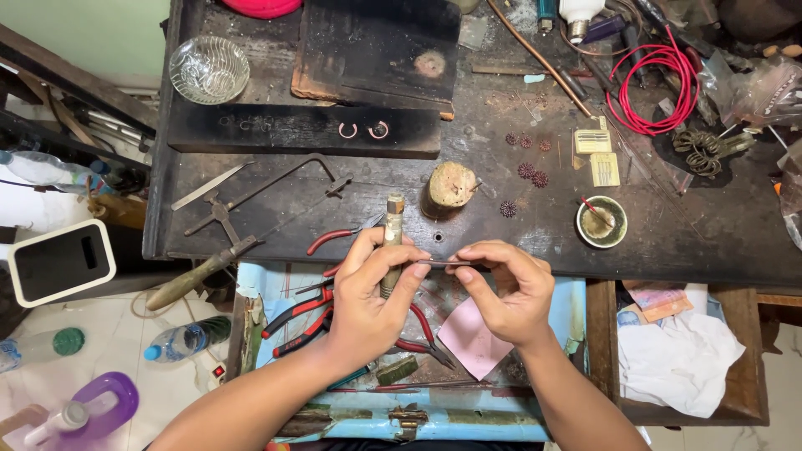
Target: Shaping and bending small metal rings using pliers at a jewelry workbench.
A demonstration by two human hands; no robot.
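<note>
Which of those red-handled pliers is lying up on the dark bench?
The lone pliers just above the left hand; the other red-handled pliers lie lower in the blue tray.

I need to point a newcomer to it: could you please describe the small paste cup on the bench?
Start at the red wire coil at the dark workbench's far right. Nearer the bench's front edge sits a small round cup, green-rimmed, holding beige paste and a red-handled stick; the flat brass pieces between them are rectangular.

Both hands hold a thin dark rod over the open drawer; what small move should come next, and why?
Probably steady the thin rod level before working it: left hand also grips an upright handle tool, right hand pinches the other end, all in mid-air.
</note>
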